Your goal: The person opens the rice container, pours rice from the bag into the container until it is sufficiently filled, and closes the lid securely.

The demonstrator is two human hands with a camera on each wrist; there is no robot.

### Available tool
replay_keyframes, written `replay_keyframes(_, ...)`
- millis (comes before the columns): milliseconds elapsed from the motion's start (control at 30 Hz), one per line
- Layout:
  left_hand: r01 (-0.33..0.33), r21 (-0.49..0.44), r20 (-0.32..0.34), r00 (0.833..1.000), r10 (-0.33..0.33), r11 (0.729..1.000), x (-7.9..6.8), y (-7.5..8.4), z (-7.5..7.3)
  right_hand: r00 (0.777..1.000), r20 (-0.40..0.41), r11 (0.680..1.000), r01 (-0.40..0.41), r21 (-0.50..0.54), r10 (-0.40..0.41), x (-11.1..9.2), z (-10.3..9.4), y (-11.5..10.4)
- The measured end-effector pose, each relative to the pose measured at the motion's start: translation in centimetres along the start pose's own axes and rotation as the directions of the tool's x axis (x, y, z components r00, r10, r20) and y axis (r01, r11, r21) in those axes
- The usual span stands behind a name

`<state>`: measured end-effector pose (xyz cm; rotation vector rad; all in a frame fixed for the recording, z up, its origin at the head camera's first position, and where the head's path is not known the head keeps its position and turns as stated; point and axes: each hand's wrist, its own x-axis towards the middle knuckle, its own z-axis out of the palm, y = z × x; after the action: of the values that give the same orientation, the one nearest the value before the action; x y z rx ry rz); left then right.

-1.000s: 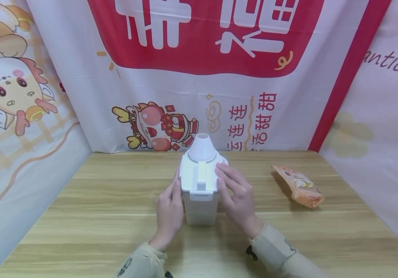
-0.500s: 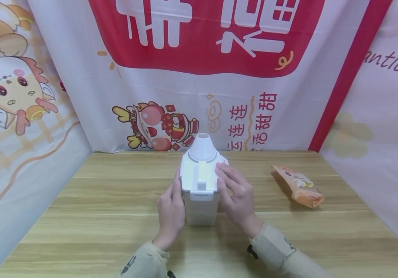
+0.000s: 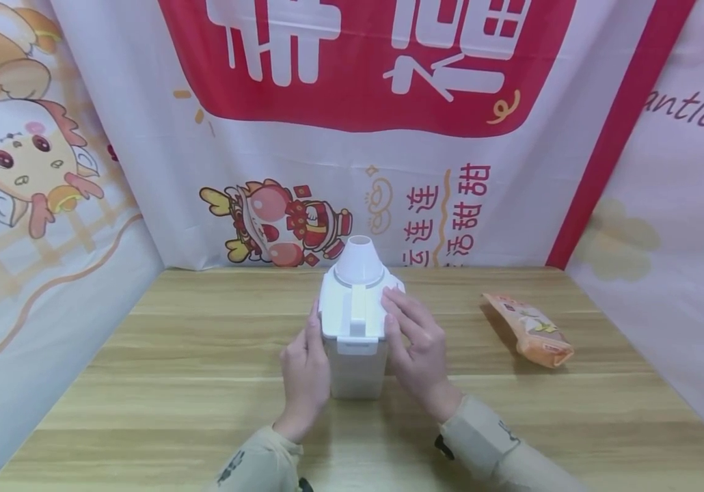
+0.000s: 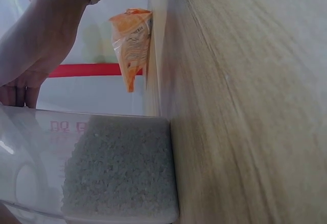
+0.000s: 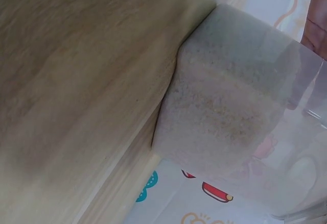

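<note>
A white-lidded clear rice storage container [image 3: 357, 376] stands upright on the table, its lid [image 3: 333, 301] topped by a white cone-shaped cup [image 3: 359, 263]. White rice [image 4: 125, 170] fills its lower part in the left wrist view. My left hand [image 3: 305, 372] holds the container's left side just under the lid, thumb along the near edge; its other fingers are mostly hidden. On the opposite side my right hand [image 3: 421, 352] holds the lid's right edge, fingertips on top and thumb lower at the side. A front latch [image 3: 357, 346] sits between the hands.
An orange plastic packet [image 3: 533, 331] lies on the wooden table [image 3: 204, 410] to the right of the container. Printed cloth hangs behind [image 3: 352, 157] and along both sides of the table.
My left hand has shifted very slightly to the right, against the container. The right hand, container and packet stay practically in place.
</note>
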<state>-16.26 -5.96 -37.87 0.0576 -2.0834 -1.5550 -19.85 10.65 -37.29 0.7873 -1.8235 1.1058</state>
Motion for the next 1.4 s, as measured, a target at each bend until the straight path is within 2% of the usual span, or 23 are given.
replay_keyframes(333, -0.011, -0.031, 0.038, 0.999, 0.013, 0.999, -0.2, 0.3, 0.4, 1.0, -0.013, 0.999, 0.003, -0.037, -0.004, -0.1, -0.1, 0.0)
replay_keyframes(533, 0.061, -0.088, 0.066, 0.996, -0.055, 0.994, -0.4, 0.7, 0.6, 0.998, -0.043, 0.998, 0.053, -0.031, -0.054, 0.1, 0.2, 0.0)
replay_keyframes(700, 0.12, -0.111, 0.063, 0.992, -0.113, 0.987, -0.6, 1.0, 0.7, 0.998, -0.045, 0.999, 0.048, -0.016, -0.048, 0.1, 0.3, -0.1)
replay_keyframes(1067, 0.154, -0.127, 0.038, 0.988, -0.151, 0.98, -0.9, 1.4, 1.1, 0.998, -0.044, 0.999, 0.05, -0.016, -0.051, 0.1, 0.3, 0.0)
replay_keyframes(1400, 0.19, -0.09, 0.044, 0.981, -0.187, 0.978, -0.4, 1.6, 0.2, 1.0, -0.013, 1.0, 0.016, 0.009, -0.016, 0.2, -0.1, 0.2)
